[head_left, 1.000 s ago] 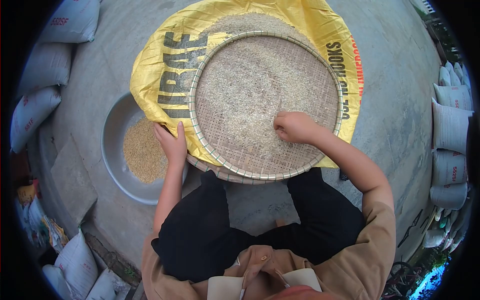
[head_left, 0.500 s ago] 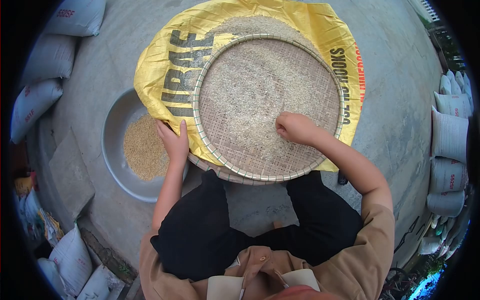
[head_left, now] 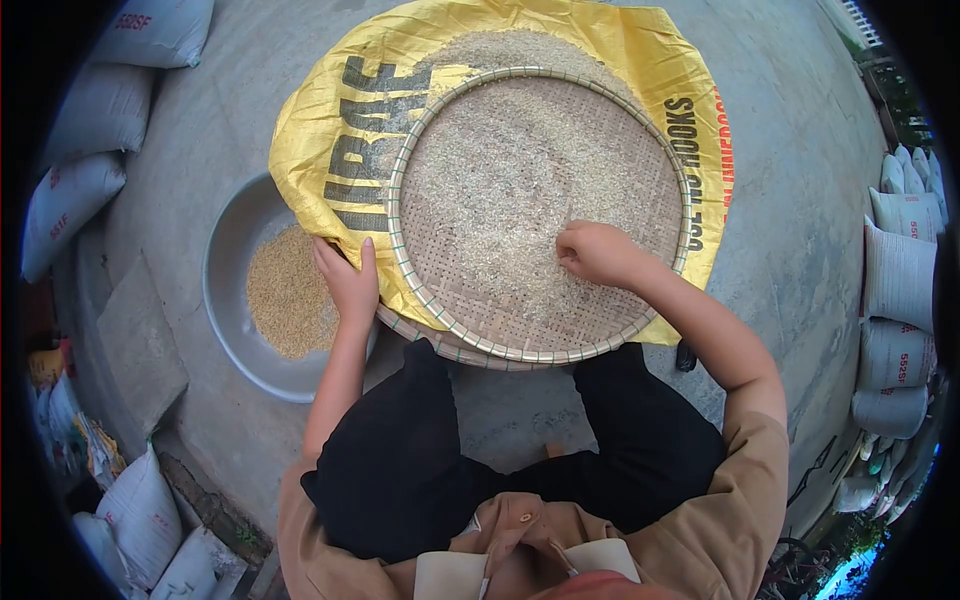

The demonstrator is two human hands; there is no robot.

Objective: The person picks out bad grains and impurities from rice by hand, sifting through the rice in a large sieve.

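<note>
In front of me is a round woven bamboo tray with a bound rim, and pale grain is spread thinly over it. My right hand is over the right half of the tray, its fingers curled together down at the grain. Whatever they pinch is too small to make out. On the left, my left hand grips the folded edge of a yellow printed sack, with the thumb on top and the other fingers partly hidden. The sack lies under the tray, above a second woven tray.
A metal basin holding golden grain stands on the concrete floor at left. More grain lies on the sack behind the tray. Filled white sacks are stacked at left and right.
My right hand has shifted very slightly to the right over the grain. My left hand stays at the yellow sack's edge.
</note>
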